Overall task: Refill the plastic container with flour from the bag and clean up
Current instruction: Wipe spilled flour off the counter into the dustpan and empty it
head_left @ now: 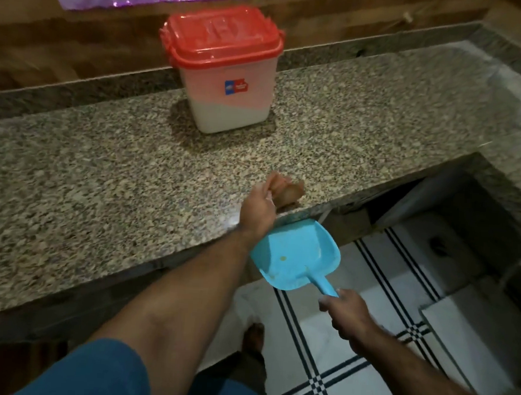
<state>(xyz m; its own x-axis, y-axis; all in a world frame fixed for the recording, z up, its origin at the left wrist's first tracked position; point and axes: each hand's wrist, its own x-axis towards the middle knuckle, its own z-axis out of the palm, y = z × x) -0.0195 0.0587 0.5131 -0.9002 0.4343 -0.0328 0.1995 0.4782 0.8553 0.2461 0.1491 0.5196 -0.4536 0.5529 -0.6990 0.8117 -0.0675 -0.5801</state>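
Speckled stone makes up the long counter (108,163), and a wooden wall runs behind it. On the counter, near the back edge, stands the plastic container (226,82). It has see-through sides, and white flour (227,117) fills it to about a third of the way up. Its top slopes, higher on the left. A red lid (223,37) sits shut on top, and a small red and blue sticker (236,87) is on the front. The container is well apart from both hands. The left hand (260,205) is at the front edge of the counter. Its fingers are curled around a small brownish thing (287,189), maybe a cloth or a little brush, but it is too blurry to tell. That thing touches the counter right at the edge. The right hand (348,315) is lower down, over the floor, and its fingers are wrapped tight around the handle of a blue dustpan (295,254). The dustpan's open end is tucked just under the counter edge, right below the left hand. Inside the pan are a few tiny yellowish specks. Below is a white tiled floor (373,372) with dark stripes. A bare foot (253,339) stands on it.
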